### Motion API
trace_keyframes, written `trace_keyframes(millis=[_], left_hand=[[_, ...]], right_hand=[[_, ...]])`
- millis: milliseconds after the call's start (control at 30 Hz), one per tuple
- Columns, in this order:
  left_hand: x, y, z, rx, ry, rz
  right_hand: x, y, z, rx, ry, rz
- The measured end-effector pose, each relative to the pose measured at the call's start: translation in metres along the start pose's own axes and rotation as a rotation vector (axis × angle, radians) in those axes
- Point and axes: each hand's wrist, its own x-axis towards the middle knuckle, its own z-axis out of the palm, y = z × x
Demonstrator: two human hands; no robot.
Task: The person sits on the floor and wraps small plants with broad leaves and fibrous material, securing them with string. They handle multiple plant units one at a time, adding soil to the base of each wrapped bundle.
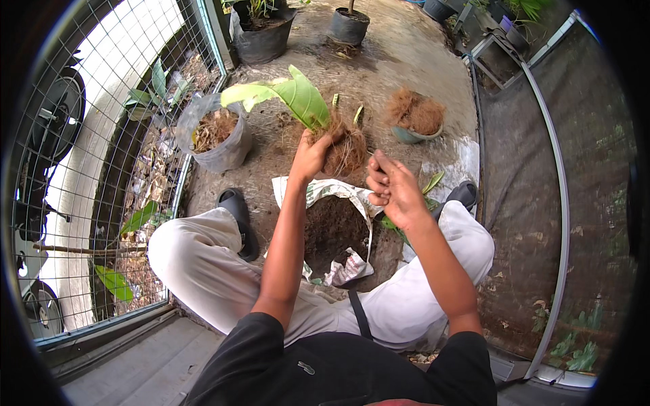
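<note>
My left hand (311,155) grips a leafy plant (303,96) at its base, where brown coconut fibre wraps the roots (348,152). Large pale green leaves with ragged edges point up and left. To the right of the root ball is my right hand (393,185), its fingers curled; whether something thin is pinched in the fingertips cannot be told. Below both hands stands an open white sack (325,188) with its rim folded down, holding dark soil (335,228). Two short cut green stems (358,115) rise behind the fibre.
A clear plastic pot (223,152) with dry fibre stands left, a small pot (416,136) heaped with coconut fibre right. Black planting bags (261,43) are at the back. Wire mesh (111,152) bounds the left, a dark net screen (523,203) the right. Cut leaves lie beside the right foot.
</note>
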Motion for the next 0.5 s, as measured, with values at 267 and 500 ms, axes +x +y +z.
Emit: trace_keyframes(millis=[267,500], left_hand=[[-0.011,0.001,0.038,0.446,0.234,0.118],[-0.023,0.046,0.061,0.329,0.209,-0.175]], right_hand=[[0.003,0.026,0.037,0.363,-0.269,0.092],[0.005,0.025,0.032,0.442,-0.432,0.277]])
